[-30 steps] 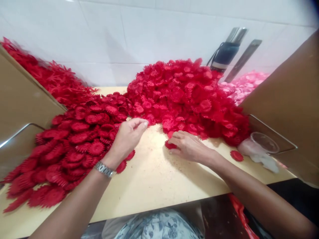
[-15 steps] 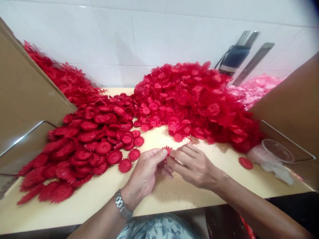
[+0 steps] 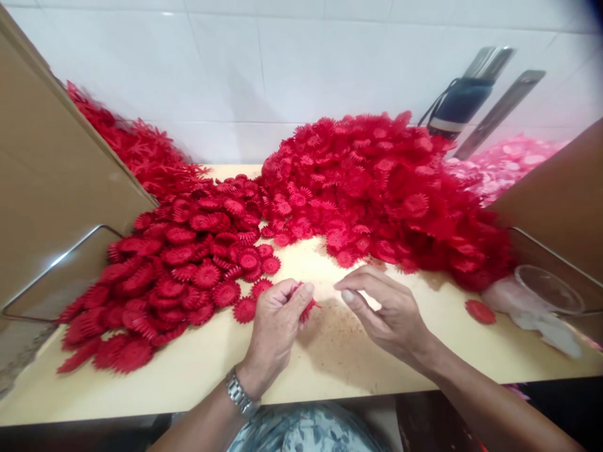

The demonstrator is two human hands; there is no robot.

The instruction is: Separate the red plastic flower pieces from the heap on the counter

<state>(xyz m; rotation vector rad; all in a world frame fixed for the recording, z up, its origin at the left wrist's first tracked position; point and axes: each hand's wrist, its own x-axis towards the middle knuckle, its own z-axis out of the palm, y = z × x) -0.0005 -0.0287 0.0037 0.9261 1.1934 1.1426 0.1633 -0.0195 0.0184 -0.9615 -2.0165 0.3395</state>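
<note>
My left hand point(image 3: 277, 320) is closed above the front middle of the table, thumb pressed over curled fingers. It pinches a red fringed paper flower point(image 3: 308, 309), whose pointed petals stick out on the right of the thumb; the rest is hidden by the fingers. To its right and apart from it, my right hand point(image 3: 386, 307) has thumb and fingertips brought together, with nothing visible between them. Beside my left hand spreads a pile of red fringed discs point(image 3: 174, 270). Beyond both hands rises a taller heap of loose red fringed pieces point(image 3: 362, 182).
Brown cardboard panels point(image 3: 61, 150) flank the pale table point(image 3: 339, 370). Pink pieces point(image 3: 509, 163), a dark blue bottle point(image 3: 461, 103) and a metal bar point(image 3: 502, 113) stand at the back right. A clear plastic cup point(image 3: 549, 289) and a single red disc point(image 3: 480, 311) lie at right.
My right hand has drawn away to the right from the flower that both hands were at. My left hand keeps the flower, now turned. The whole view has shifted slightly.
</note>
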